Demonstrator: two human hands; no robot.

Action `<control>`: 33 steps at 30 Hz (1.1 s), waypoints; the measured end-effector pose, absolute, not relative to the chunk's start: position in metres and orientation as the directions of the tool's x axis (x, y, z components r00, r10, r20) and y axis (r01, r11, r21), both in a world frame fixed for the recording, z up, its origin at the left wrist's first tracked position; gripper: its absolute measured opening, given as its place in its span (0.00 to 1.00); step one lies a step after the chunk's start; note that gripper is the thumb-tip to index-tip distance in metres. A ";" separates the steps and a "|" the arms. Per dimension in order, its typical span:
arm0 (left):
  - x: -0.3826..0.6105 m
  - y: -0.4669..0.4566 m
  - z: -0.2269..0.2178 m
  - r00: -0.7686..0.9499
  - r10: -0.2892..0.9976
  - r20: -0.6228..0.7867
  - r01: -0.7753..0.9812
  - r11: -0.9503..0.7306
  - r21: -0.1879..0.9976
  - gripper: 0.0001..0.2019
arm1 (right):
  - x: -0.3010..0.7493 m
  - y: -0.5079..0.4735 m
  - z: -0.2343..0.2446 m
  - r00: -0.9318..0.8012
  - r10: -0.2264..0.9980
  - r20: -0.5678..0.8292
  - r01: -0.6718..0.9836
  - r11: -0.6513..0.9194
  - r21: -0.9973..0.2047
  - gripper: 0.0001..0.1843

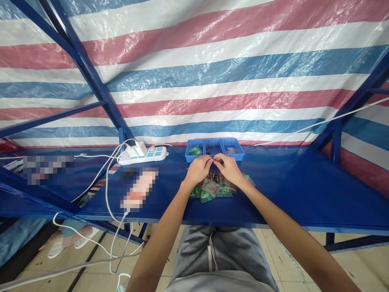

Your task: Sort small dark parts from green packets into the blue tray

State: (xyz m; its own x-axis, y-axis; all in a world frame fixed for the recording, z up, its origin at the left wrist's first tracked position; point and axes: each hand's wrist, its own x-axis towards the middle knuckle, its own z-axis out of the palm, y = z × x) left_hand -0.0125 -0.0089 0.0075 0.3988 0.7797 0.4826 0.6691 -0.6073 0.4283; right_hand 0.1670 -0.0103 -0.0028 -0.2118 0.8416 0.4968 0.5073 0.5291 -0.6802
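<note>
My left hand (198,170) and my right hand (228,168) meet fingertip to fingertip above the blue table (288,182), each pinching something tiny that I cannot make out. Beneath them lies a heap of small clear and green plastic bags (212,190) with some dark little parts (214,177) among them. Just beyond the hands stands a blue tray (214,149) with three compartments: green bags on the left, dark parts in the middle, a clear bag on the right.
A white power strip (142,155) with plugs and white cables (107,182) lies at the left of the table. Blue metal frame bars (91,77) and a striped tarp (212,81) stand behind. Someone's feet in pale shoes (69,241) show under the table at left.
</note>
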 end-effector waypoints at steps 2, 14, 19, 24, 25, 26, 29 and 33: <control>-0.013 -0.009 0.008 0.400 0.783 0.477 0.669 -0.605 0.432 0.15 | 0.167 -0.011 -0.002 -0.219 0.840 0.497 0.509 0.533 -0.676 0.07; -0.014 -0.005 0.006 0.354 0.801 0.483 0.589 -0.592 0.550 0.10 | 0.163 -0.012 -0.008 -0.157 0.887 0.433 0.441 0.456 -0.773 0.11; -0.013 -0.004 0.007 0.367 0.782 0.504 0.550 -0.619 0.560 0.11 | 0.163 -0.010 -0.008 -0.139 0.896 0.423 0.434 0.439 -0.787 0.11; -0.012 -0.006 0.005 0.398 0.747 0.532 0.586 -0.653 0.479 0.09 | 0.167 -0.009 -0.006 -0.135 0.902 0.410 0.424 0.427 -0.799 0.13; -0.012 -0.007 0.005 0.400 0.749 0.528 0.596 -0.650 0.471 0.09 | 0.167 -0.010 -0.006 -0.131 0.901 0.413 0.425 0.427 -0.798 0.13; -0.012 -0.007 0.005 0.400 0.753 0.522 0.605 -0.645 0.466 0.09 | 0.166 -0.010 -0.006 -0.129 0.900 0.416 0.428 0.429 -0.795 0.13; -0.012 -0.008 0.006 0.387 0.765 0.514 0.643 -0.624 0.444 0.09 | 0.165 -0.011 -0.006 -0.126 0.893 0.432 0.446 0.440 -0.780 0.14; -0.012 -0.009 0.007 0.371 0.775 0.511 0.722 -0.587 0.366 0.10 | 0.167 -0.010 -0.006 -0.111 0.888 0.447 0.466 0.443 -0.765 0.14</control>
State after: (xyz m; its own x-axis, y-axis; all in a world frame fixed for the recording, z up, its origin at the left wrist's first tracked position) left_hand -0.0116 -0.0089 0.0074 0.3713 0.7750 0.5114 0.7217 -0.5875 0.3662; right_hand 0.1666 -0.0104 -0.0056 -0.1109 0.8878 0.4467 0.4663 0.4435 -0.7654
